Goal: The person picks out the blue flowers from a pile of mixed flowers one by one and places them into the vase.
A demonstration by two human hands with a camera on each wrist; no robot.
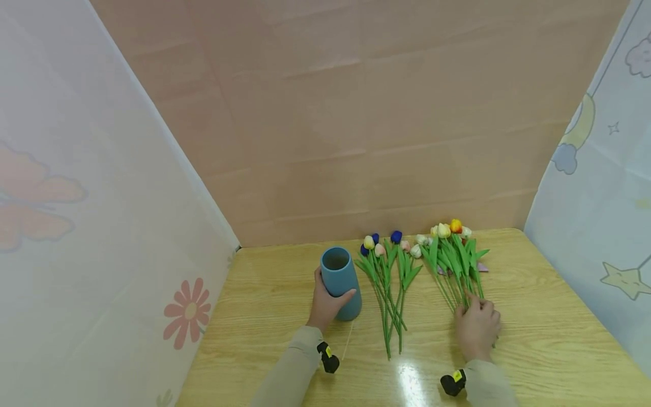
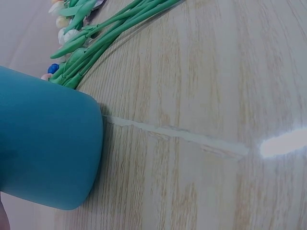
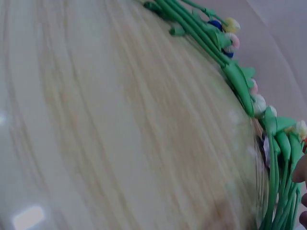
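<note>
My left hand [image 1: 325,305] grips a blue vase [image 1: 348,291] around its side, thumb across the front. The vase stands upright on the table, its round mouth facing up; its lower part fills the left of the left wrist view. At the right, my right hand [image 1: 478,328] is over the stems of a bunch of artificial tulips [image 1: 458,263] with white, yellow and orange heads. Its fingertips [image 3: 300,172] overlap these stems at the right wrist view's edge; whether they pinch any I cannot tell.
Between the hands lies another group of tulips [image 1: 389,288], with blue, pink and yellow heads, stems toward me. The wooden table [image 1: 274,282] bears a pale streak [image 2: 177,134] near the vase. A brown backdrop [image 1: 356,141] rises behind, with printed cloth [image 1: 127,215] on both sides.
</note>
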